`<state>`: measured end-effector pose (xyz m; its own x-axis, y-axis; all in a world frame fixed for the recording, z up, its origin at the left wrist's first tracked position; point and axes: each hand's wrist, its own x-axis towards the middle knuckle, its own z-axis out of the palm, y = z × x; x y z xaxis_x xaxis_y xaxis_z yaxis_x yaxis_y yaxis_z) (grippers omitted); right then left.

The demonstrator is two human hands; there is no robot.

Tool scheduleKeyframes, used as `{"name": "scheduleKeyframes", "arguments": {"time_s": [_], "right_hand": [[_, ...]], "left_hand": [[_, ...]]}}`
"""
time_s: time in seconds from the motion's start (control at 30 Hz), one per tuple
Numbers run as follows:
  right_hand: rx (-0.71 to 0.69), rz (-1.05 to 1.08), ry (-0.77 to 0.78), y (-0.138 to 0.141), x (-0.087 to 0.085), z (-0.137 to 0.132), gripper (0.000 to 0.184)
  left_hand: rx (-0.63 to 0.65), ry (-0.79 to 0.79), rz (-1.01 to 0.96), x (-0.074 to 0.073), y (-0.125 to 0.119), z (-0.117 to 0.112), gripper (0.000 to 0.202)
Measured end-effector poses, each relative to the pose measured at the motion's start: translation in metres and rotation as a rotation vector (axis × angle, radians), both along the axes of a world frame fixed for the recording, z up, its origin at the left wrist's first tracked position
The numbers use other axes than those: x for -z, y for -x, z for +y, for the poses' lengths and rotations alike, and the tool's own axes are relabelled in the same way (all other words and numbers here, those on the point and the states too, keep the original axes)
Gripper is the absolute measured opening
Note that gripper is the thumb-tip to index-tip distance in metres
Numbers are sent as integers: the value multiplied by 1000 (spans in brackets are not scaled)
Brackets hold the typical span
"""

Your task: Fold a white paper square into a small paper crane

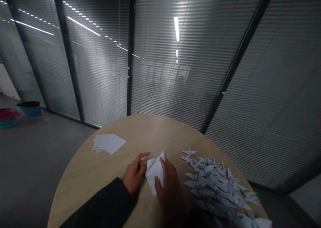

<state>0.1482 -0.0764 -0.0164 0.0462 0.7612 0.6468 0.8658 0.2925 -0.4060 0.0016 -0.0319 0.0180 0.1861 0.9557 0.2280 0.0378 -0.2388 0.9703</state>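
A partly folded sheet of white paper (154,172) with some dark print lies between my hands, low over the table. My left hand (135,173) pinches its left edge between thumb and curled fingers, the index finger stretched out above. From the right, my right hand (169,184) holds the paper, with fingers along its upper right edge and the thumb on its lower front. Just right of that hand spreads a pile of folded paper cranes (218,184). A small stack of flat white paper sheets (109,143) lies at the table's left.
The round wooden table (150,127) stands close to a glass partition with blinds (173,70). On the grey floor at the far left are a blue bin with a black liner (30,108) and a blue bin with a red liner (8,117).
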Motion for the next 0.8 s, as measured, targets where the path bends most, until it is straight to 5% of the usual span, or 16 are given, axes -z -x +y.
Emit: {"name": "scheduleKeyframes", "arguments": {"time_s": [0.17,0.37,0.47,0.8], "right_hand": [[-23,133,-15,-2,2,3,51],[-10,528,242,-15,-12,4,54],[17,661,245,-21,-20,4,52],[-123,797,417,-20,-29,3,41]], "left_hand": [[31,92,-136,3,-1,3,47],[133,173,-205,-7,-2,0,51],[141,181,-215,-6,-1,1,46],[67,145,-174,-2,1,5,44]]}}
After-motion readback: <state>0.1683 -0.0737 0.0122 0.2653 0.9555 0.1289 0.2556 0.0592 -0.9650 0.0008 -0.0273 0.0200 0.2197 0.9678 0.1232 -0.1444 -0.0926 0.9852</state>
